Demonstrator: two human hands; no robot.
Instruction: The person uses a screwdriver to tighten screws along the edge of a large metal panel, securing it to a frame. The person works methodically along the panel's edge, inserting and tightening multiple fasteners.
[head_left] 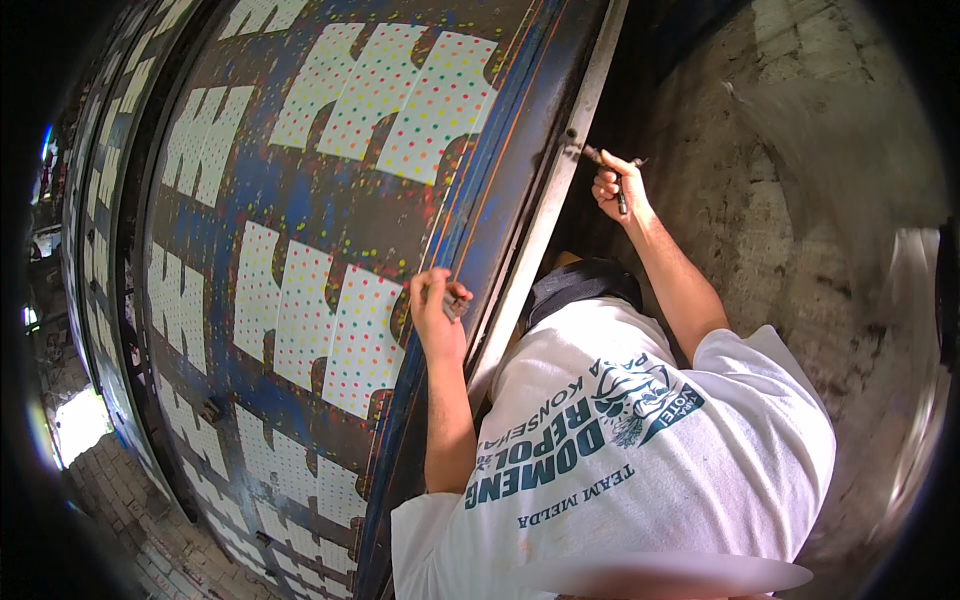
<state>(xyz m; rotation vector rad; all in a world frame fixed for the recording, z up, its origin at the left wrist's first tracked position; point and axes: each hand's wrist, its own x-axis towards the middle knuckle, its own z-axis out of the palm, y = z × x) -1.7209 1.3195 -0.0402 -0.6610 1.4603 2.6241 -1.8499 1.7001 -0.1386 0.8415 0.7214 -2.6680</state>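
My right hand [620,187] is closed around a dark T-shaped tool [622,204] whose kind I cannot tell. One end of it points toward a dark smudged spot on the pale metal rail [541,215]; whether they touch is unclear. Over the edge of the long printing table, my left hand [440,312] has its fingers curled round a small greyish thing [456,305], too small to name. Beside that hand lies a white cut piece with coloured dots [362,340], flat on the dark, paint-specked tabletop [330,215].
More dotted white pieces [437,105] lie in rows along the table. Another long table [100,215] with similar pieces runs at the far left. A stained concrete floor [800,200] extends on the right, and paving [125,505] shows at the lower left.
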